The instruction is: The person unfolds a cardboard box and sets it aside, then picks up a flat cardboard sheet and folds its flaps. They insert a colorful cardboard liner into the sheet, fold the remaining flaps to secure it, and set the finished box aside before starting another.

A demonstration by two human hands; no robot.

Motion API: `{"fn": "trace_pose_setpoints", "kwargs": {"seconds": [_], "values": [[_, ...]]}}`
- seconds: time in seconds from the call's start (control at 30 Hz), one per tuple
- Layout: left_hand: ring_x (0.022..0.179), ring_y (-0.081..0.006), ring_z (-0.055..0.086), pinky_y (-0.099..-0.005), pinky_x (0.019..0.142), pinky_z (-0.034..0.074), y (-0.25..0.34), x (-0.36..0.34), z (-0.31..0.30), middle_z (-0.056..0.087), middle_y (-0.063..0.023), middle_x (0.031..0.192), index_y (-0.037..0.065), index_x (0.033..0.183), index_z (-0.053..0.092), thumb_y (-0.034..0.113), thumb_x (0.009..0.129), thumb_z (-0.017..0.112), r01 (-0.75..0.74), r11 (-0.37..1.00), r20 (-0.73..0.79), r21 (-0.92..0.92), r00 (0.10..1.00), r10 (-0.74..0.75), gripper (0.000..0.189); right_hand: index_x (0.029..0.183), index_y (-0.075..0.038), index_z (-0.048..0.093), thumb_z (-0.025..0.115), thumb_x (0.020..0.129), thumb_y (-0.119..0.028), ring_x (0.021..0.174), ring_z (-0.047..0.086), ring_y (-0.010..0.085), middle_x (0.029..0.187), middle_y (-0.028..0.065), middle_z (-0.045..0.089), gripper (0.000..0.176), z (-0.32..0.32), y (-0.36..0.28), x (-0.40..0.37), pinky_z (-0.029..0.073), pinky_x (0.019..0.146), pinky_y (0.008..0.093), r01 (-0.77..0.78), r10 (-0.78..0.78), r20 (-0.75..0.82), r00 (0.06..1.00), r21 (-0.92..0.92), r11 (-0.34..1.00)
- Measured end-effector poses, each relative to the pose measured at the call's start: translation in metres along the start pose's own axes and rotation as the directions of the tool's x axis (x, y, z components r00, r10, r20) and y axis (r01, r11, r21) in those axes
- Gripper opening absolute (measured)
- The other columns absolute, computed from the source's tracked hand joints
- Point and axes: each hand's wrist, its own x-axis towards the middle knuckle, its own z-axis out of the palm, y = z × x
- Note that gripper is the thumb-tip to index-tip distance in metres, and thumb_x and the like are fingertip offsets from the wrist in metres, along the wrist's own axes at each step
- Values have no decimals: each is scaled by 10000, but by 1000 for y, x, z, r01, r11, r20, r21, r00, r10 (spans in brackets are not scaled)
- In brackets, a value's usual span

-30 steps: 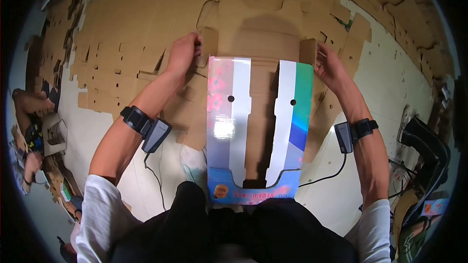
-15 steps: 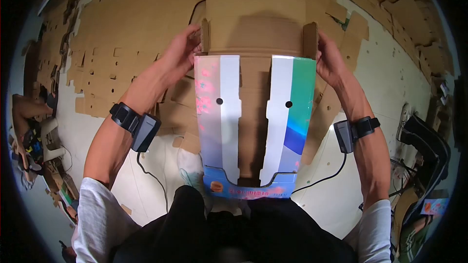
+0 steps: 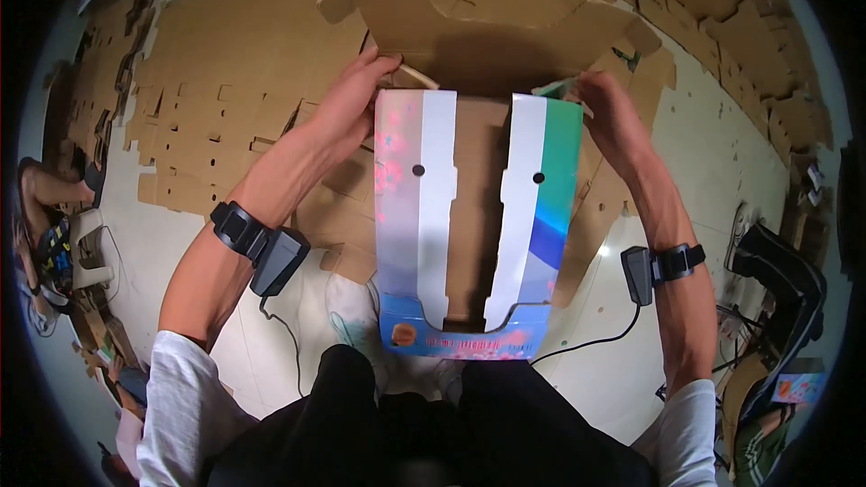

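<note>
A partly folded cardboard box (image 3: 416, 216) with pink, white, green and blue printed panels stands before me, a long gap running down its middle. At its far end a wide brown flap (image 3: 487, 45) is tilted up. My left hand (image 3: 363, 90) is at the far left corner, fingers bent against a small side flap (image 3: 419, 78). At the far right corner, my right hand (image 3: 613, 108) curls its fingers around another small flap (image 3: 557, 87). The palms and some fingertips are hidden.
Flattened brown cardboard sheets (image 3: 216, 81) cover much of the pale floor (image 3: 595, 334). A black chair (image 3: 780, 261) stands at the right, with a printed box (image 3: 800, 386) near it. Parts of other people show at the left edge and lower right.
The far brown flap, flat before, has swung up. Both small side flaps have turned inward under my hands, and the box has shifted slightly.
</note>
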Motion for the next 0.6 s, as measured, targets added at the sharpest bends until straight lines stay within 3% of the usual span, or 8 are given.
{"fn": "trace_pose_setpoints", "kwargs": {"seconds": [0.07,0.1,0.2,0.3,0.33,0.4,0.43,0.6], "values": [[1253,-222,586,-401,1109,478,-10,11,-18,573,-103,1436,46,1446,536,345,1102,523,10,994,113,-112,994,3,456,1136,-106,660,488,1091,-503,1032,616,175,1106,20,702,435,-17,2,-4,422,997,339,-119,83,144,986,266,956],[1283,-235,573,-417,1140,461,-13,14,-26,557,-105,1467,49,1437,549,388,1116,483,21,986,168,-167,986,7,471,1123,-120,668,432,1087,-578,1024,621,179,1069,12,686,516,-2,-9,-14,422,992,347,-170,161,61,985,207,963],[1328,-251,560,-438,1173,439,-9,13,-37,528,-120,1555,46,1386,588,447,1126,413,179,909,400,-376,916,-15,509,1119,-101,677,520,1081,-506,999,624,170,1075,32,694,436,6,-18,-23,457,958,379,-211,214,-28,976,89,973],[1385,-261,547,-426,1194,433,3,3,-28,452,-124,1654,21,1305,632,365,1099,499,148,970,407,-191,912,-59,422,1135,-76,681,615,1053,-382,1040,635,173,1125,60,698,323,0,-34,-36,506,970,401,-238,238,79,968,-12,971],[1406,-272,554,-406,1192,452,2,2,-30,437,-139,1677,14,1235,659,250,1052,571,11,998,425,-61,905,16,311,1167,-46,671,647,1024,-242,1087,643,170,1175,70,685,244,14,-58,-49,536,1007,368,-333,331,120,936,-3,943],[1362,-269,604,-371,1099,540,2,-3,-19,570,-157,1541,25,1330,627,160,1006,611,158,987,343,-4,928,-147,351,1169,-32,667,634,1005,-197,1052,682,170,1151,68,689,235,8,-39,-42,575,975,321,-248,247,180,952,-19,969],[1197,-208,692,-334,907,619,0,-16,-5,674,-137,1341,64,1437,578,156,1031,572,133,991,275,-31,954,-120,417,1157,-13,663,560,1015,-182,938,713,166,1107,74,707,244,13,-30,-41,611,837,317,-236,233,73,970,32,971],[858,-113,701,-287,673,591,-18,-25,17,713,-56,1139,138,1496,551,146,1079,474,65,945,110,319,988,-105,424,1156,-28,679,406,1032,-193,837,723,183,1026,90,719,342,40,-8,-42,603,733,317,-252,224,-255,941,-83,964]]}}
